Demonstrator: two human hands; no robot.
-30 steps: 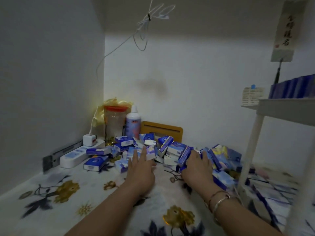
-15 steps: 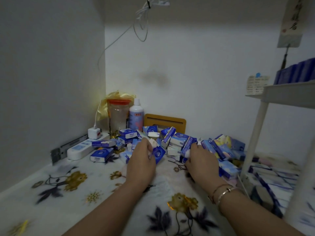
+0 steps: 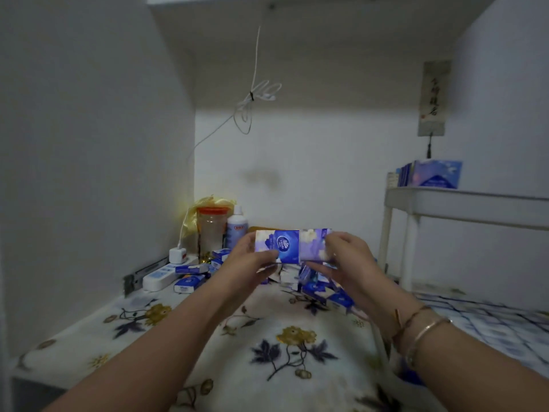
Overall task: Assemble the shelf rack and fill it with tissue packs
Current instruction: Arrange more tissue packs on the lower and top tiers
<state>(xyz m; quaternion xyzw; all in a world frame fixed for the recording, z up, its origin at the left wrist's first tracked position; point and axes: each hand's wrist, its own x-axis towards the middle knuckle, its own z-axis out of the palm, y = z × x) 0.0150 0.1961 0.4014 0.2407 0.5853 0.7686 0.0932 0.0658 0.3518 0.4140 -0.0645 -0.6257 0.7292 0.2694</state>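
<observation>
I note both hands, left point(image 3: 252, 263) and right point(image 3: 346, 260), grasping tissue packs point(image 3: 292, 245); I should square them before shelving on the rack point(image 3: 463, 203).

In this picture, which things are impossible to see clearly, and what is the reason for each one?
- Head view: how many tissue packs the left hand and right hand hold; the fingers cover the ends.
- Part of the pile of packs on the table; the hands hide it.
- The shelf rack runs out of the right edge.
- The writing on the wall scroll is too small and dim.
</observation>
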